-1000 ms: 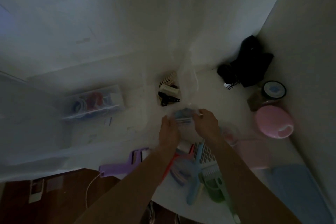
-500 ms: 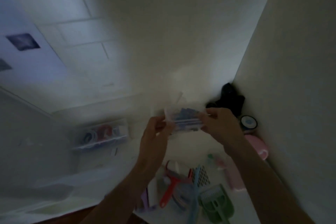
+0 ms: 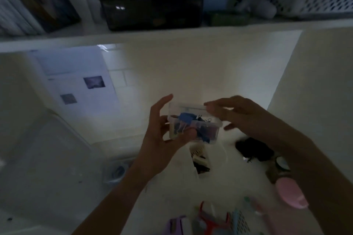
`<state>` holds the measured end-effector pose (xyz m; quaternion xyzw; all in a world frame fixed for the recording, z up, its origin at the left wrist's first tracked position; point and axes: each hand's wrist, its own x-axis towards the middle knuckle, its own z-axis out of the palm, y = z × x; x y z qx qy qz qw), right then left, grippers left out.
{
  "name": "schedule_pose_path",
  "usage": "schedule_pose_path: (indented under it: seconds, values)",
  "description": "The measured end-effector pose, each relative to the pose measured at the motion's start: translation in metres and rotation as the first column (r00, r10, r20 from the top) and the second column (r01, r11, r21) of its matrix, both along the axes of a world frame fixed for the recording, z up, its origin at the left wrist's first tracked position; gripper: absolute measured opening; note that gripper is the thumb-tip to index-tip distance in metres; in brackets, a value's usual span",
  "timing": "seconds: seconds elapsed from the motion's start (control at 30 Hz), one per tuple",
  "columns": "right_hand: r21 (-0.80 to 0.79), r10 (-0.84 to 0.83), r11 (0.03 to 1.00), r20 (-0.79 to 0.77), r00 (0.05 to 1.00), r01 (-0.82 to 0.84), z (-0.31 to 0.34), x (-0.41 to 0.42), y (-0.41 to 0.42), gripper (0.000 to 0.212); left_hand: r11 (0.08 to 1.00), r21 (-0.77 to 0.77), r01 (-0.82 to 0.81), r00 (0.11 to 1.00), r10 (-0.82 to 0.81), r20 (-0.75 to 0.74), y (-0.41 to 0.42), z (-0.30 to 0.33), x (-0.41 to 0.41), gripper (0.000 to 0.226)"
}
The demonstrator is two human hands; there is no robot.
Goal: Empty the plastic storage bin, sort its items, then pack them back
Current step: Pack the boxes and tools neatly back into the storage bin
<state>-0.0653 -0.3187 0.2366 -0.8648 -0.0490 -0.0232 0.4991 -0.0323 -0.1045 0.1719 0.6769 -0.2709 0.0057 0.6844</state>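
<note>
The left hand (image 3: 162, 135) gripped the small clear box (image 3: 194, 122) of binder clips from below, while the right hand (image 3: 238, 114) lay flat and open on its top, probably to keep it closed.

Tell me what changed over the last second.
The small clear box of binder clips rose from the desk to chest height. The left hand grips it underneath; the right hand shifted on top, fingers flat. The pink case stayed put.

Left hand (image 3: 162, 135) gripping, right hand (image 3: 238, 114) flat
</note>
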Motion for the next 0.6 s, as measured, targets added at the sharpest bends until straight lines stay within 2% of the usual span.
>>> schedule_pose_path:
  seconds: [0.1,0.2,0.33,0.4,0.47,0.5,0.53,0.6]
  values:
    - [-0.128,0.045,0.991,0.163,0.986,-0.024,0.021,-0.001,0.013,0.040,1.000,-0.003,-0.002,1.000,0.002,0.025,0.014,0.011,0.000,0.082]
    - [-0.130,0.044,0.992,0.258,0.965,-0.011,0.036,0.003,0.025,0.024,1.000,-0.031,-0.003,1.000,0.004,0.030,0.026,0.019,-0.001,0.086]
    - [-0.193,0.030,0.981,0.284,0.958,0.027,0.039,0.008,0.043,0.029,0.997,-0.071,-0.025,1.000,0.026,0.012,0.040,0.022,0.000,0.081]
    - [-0.232,-0.070,0.959,0.372,0.926,0.166,0.033,0.009,0.052,0.031,0.996,-0.081,-0.042,0.999,0.042,-0.005,0.046,0.020,0.002,0.080]
    - [-0.255,-0.155,0.892,0.602,0.783,0.373,0.026,0.004,0.066,0.027,0.995,-0.080,-0.060,0.998,0.059,-0.019,0.050,0.016,0.005,0.079]
    - [-0.269,-0.121,0.868,0.699,0.704,0.417,0.023,0.001,0.075,0.022,0.995,-0.073,-0.070,0.997,0.069,-0.021,0.051,0.013,0.006,0.079]
    - [-0.306,-0.042,0.865,0.747,0.664,0.398,0.019,-0.001,0.083,0.018,0.994,-0.070,-0.079,0.997,0.078,-0.025,0.051,0.010,0.007,0.079]
    - [-0.421,0.146,0.868,0.723,0.676,0.263,0.007,-0.004,0.098,0.011,0.992,-0.076,-0.099,0.995,0.098,-0.019,0.052,0.005,0.011,0.081]
